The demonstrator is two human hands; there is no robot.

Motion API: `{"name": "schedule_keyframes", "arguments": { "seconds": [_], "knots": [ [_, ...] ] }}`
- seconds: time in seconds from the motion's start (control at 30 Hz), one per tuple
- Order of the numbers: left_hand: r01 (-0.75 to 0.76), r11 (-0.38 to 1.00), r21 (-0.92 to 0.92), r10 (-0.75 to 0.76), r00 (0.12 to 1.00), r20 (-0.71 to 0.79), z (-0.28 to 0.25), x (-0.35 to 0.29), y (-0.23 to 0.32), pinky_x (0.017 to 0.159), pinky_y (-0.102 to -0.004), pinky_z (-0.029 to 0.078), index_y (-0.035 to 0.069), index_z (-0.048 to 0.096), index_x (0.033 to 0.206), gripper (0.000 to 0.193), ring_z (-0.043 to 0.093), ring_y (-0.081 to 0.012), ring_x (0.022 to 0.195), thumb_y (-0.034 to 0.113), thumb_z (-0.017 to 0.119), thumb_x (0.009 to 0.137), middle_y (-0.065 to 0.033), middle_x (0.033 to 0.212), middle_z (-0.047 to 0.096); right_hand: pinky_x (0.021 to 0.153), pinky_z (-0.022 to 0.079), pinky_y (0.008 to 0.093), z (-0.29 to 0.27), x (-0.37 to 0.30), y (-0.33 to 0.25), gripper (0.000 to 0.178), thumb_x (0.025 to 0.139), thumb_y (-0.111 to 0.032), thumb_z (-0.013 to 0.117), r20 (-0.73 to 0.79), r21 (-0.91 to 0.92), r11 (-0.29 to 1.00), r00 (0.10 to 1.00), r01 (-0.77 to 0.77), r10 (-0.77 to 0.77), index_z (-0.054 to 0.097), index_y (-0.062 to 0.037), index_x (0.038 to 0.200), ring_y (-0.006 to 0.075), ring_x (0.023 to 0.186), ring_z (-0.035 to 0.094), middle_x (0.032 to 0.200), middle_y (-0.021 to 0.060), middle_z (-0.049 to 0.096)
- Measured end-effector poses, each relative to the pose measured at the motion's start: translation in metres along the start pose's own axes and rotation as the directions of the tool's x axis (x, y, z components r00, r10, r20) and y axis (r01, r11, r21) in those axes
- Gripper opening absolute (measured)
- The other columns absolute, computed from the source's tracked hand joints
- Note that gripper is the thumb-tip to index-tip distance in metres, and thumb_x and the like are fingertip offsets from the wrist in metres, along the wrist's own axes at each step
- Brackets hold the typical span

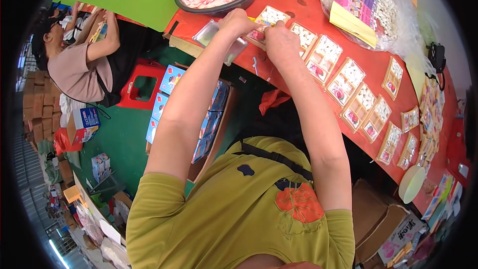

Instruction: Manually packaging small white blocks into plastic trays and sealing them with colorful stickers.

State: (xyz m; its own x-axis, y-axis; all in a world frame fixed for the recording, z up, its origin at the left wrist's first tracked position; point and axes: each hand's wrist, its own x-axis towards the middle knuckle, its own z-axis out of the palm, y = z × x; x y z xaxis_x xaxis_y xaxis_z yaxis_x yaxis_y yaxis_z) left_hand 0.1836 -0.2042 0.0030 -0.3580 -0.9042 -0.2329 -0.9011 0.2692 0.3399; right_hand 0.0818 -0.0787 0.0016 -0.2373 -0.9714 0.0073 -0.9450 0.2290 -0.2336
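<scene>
Both my hands work over a small compartment tray (272,15) with white pieces in it, near the front edge of the red table. My left hand (235,23) is closed, its fingertips at one end of a narrow yellow strip (260,22). At the strip's other end my right hand (283,44) is closed in a pinch. Fingers hide part of the strip and tray. Beneath my left wrist lies a clear plastic case (239,50). Right of my right hand, a row of similar trays (324,52) holds white pieces and a reddish picture.
A dark basin (221,9) of pink packets stands at the back. Printed sheets (354,7) lie on a clear bag of white pieces (386,17). A round pale-green lid or dish (412,184) sits at the right edge. Blue boxes (160,104) stand below; a co-worker (79,65) is at left.
</scene>
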Motion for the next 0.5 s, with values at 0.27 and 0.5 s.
{"name": "schedule_keyframes", "arguments": {
  "seconds": [0.27,0.5],
  "knots": [
    [0.025,1.0,-0.014,-0.026,0.999,-0.023,0.002,-0.014,0.022,0.073,-0.0411,0.053,0.001,0.073,0.075,0.037,0.07,-0.0292,0.082,0.038,0.077,0.076,-0.0169,0.085,0.072,0.082,0.056,0.0421,-0.009,0.001,0.014,0.023,0.083,-0.01,0.061,0.041,-0.054,0.997,0.998,0.047,-0.045,0.073,-0.0114,0.103,0.0328,0.096,0.068,0.11,0.0164,0.062],
    [-0.01,0.997,-0.079,-0.005,0.981,-0.193,0.019,-0.033,0.027,0.086,-0.0468,0.052,0.0,0.065,0.101,0.038,0.064,-0.0368,0.103,0.03,0.075,0.08,-0.0216,0.106,0.068,0.083,0.056,0.0425,-0.013,0.003,0.029,0.023,0.082,-0.008,0.061,-0.006,0.016,0.995,0.995,0.096,-0.096,0.074,-0.0113,0.101,0.0335,0.097,0.068,0.111,0.0183,0.063]
  ]
}}
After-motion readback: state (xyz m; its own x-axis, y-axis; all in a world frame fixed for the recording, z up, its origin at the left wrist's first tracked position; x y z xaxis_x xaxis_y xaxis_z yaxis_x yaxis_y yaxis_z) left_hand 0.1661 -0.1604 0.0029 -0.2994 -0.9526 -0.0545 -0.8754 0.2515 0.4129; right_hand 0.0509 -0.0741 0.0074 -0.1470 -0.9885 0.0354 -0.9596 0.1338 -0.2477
